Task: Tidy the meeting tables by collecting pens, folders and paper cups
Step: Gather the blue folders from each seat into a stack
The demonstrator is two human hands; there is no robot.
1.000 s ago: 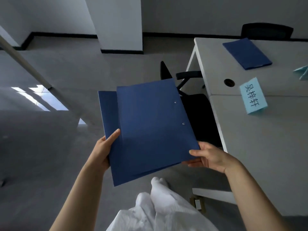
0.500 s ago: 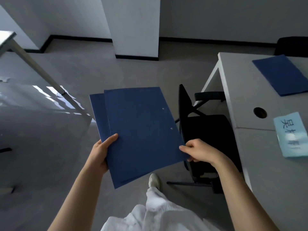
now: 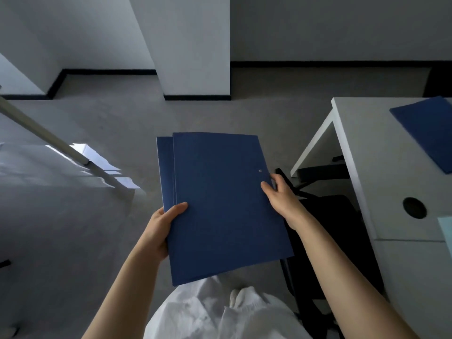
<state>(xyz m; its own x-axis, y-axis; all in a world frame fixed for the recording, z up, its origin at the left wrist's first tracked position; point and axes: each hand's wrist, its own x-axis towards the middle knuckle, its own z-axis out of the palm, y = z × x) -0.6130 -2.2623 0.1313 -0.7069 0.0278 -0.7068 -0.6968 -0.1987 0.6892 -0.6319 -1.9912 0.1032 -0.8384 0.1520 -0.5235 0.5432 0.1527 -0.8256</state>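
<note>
- Holding a small stack of blue folders in front of me over the floor, I see from the head view that at least two are in it, the lower one peeking out along the left edge.
- My left hand grips the stack's left edge, thumb on top and fingers curled underneath.
- My right hand pinches the right edge near the small rivets, thumb on the cover and fingers behind it.
- One more blue folder lies flat on the white table at the right, well apart from the stack and partly cut off by the frame edge.
- A pale blue card shows at the table's right edge, near a round cable hole.
- A black chair stands tucked beside the table, just behind my right hand.
- As I judge it, folder collecting is partly done: some are in hand and one is left in sight. I see no pens or paper cups here, so I cannot tell how those stand.
</note>
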